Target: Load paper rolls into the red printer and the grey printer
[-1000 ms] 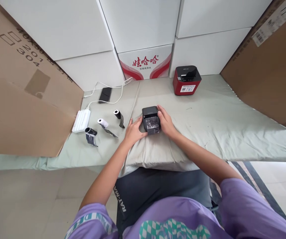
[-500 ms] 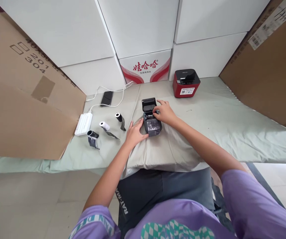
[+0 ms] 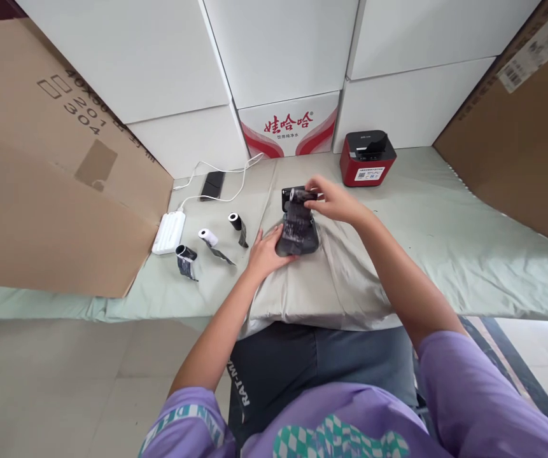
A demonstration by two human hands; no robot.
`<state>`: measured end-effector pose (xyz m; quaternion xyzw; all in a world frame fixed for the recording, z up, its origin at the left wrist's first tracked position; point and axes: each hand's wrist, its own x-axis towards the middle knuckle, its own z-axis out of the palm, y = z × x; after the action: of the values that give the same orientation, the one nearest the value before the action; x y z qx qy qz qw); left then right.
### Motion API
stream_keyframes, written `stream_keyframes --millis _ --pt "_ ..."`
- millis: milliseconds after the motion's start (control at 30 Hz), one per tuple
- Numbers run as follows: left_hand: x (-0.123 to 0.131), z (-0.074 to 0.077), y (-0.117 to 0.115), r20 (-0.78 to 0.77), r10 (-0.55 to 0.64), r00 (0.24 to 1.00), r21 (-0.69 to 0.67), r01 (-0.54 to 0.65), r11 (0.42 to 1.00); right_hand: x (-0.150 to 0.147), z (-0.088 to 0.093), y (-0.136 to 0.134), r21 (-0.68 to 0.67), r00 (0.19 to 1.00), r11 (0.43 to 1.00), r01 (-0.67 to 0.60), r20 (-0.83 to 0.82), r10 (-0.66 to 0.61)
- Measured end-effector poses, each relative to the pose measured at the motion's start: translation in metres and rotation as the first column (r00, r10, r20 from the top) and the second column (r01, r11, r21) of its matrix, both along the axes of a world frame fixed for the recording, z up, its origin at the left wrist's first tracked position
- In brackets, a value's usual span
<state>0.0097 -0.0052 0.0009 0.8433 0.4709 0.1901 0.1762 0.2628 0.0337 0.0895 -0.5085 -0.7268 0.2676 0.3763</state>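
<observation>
Pinched in my right hand point(image 3: 330, 199) is a small roll of dark printed paper point(image 3: 297, 196), raised above a black portable printer point(image 3: 310, 245). The roll's loose strip hangs down over the front of the printer. Behind the roll, the printer's lid stands open, partly covered by roll and hand. My left hand point(image 3: 268, 252) grips the printer's lower left side, thumb along the near edge. To the left lie three more rolls with loose tails: a black one point(image 3: 237, 222), a white one point(image 3: 209, 237) and a dark printed one point(image 3: 186, 252).
A white power strip point(image 3: 169, 232) with a white cable and a dark phone point(image 3: 212, 185) lie at the left. A red and black device point(image 3: 368, 162) stands at the back right. White boxes point(image 3: 286, 130) line the back, with large cartons point(image 3: 58, 191) at both sides.
My right hand has lifted the paper roll up out of the open printer, drawing its strip along. My left hand stays at the printer. The whole view has shifted slightly.
</observation>
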Motion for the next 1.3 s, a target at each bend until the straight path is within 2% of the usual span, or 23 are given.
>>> stream_keyframes --millis 100,167,267,467,533,600,667,733,800,900,1000,1067,1167,1233,1300 --pt "0.000 0.000 0.000 -0.005 0.006 1.000 -0.001 -0.006 1.000 0.000 0.018 -0.011 -0.032 0.933 0.999 0.037 -0.358 -0.046" --pt "0.000 0.002 0.000 -0.005 -0.002 1.000 -0.006 0.002 1.000 -0.004 0.027 -0.018 -0.062 0.870 0.994 0.095 -0.480 -0.113" --pt "0.001 0.003 0.000 -0.006 -0.002 1.000 -0.023 0.002 1.000 -0.009 0.027 -0.020 -0.082 0.824 0.986 0.143 -0.542 -0.165" --pt "0.000 0.005 0.000 -0.008 0.005 1.000 -0.030 -0.005 1.000 -0.003 0.002 -0.006 -0.113 0.788 0.978 0.174 -0.580 -0.207" --pt "0.000 0.005 -0.001 -0.011 0.005 1.000 -0.031 -0.005 1.000 0.010 -0.002 -0.004 -0.101 0.798 0.966 0.238 -0.546 -0.254" --pt "0.000 0.005 -0.001 -0.015 0.004 1.000 -0.033 -0.004 0.999 0.029 -0.001 -0.005 -0.053 0.835 0.935 0.351 -0.435 -0.338" --pt "0.000 0.005 -0.001 -0.016 0.000 1.000 -0.037 -0.001 0.999 0.050 0.003 -0.007 0.018 0.864 0.885 0.465 -0.225 -0.450" --pt "0.000 0.005 -0.001 -0.015 -0.004 1.000 -0.040 0.004 0.999 0.072 0.004 -0.009 0.062 0.841 0.840 0.539 0.003 -0.540" --pt "0.000 0.005 0.000 -0.016 -0.006 1.000 -0.039 0.005 0.999 0.092 -0.002 -0.007 0.063 0.803 0.817 0.573 0.153 -0.576" --pt "-0.001 0.005 -0.001 -0.019 -0.006 1.000 -0.032 0.005 0.999 0.116 -0.025 0.003 0.032 0.797 0.821 0.569 0.223 -0.561" --pt "-0.001 0.005 -0.001 -0.018 -0.010 1.000 -0.028 0.010 1.000 0.130 -0.052 0.014 0.003 0.824 0.838 0.546 0.180 -0.537" --pt "-0.001 0.004 -0.001 -0.014 -0.012 1.000 -0.032 0.012 0.999 0.134 -0.062 0.017 -0.026 0.829 0.838 0.545 0.161 -0.535" --pt "-0.001 0.004 0.000 -0.006 -0.013 1.000 -0.035 0.013 0.999 0.131 -0.054 0.015 -0.055 0.771 0.782 0.621 0.221 -0.597" --pt "-0.001 0.004 0.000 -0.005 -0.012 1.000 -0.035 0.012 0.999 0.121 -0.038 0.010 0.016 0.721 0.743 0.669 0.230 -0.654" --pt "-0.001 0.003 0.000 -0.003 -0.011 1.000 -0.037 0.010 0.999 0.101 -0.016 0.005 0.131 0.742 0.763 0.633 0.179 -0.646"
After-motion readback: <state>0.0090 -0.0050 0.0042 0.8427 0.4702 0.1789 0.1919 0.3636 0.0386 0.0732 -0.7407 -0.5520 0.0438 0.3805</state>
